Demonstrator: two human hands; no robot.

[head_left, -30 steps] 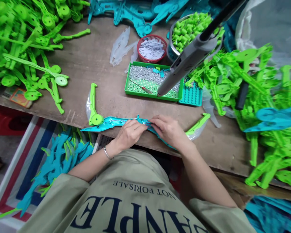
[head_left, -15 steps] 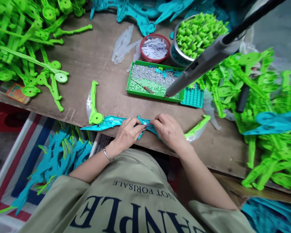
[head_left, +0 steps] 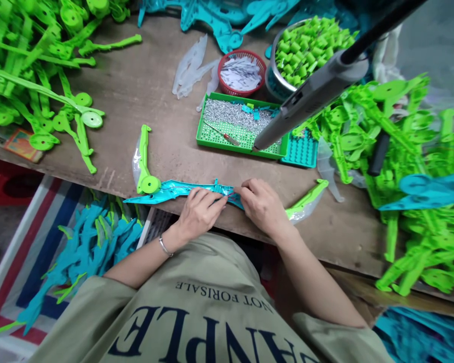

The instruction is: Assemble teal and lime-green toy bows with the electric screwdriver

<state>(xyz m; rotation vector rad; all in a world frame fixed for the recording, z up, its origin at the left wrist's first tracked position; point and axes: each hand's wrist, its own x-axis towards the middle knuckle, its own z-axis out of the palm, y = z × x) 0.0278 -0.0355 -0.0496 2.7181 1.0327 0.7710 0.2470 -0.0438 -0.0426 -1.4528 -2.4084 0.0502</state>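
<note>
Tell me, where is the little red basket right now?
The red basket sits at the far middle of the table, just behind the green tray of screws and left of the metal bowl.

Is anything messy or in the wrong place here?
Yes. A few teal bits lie mixed into the silver screws in the green tray, and a red-handled screwdriver lies in it too.
</note>
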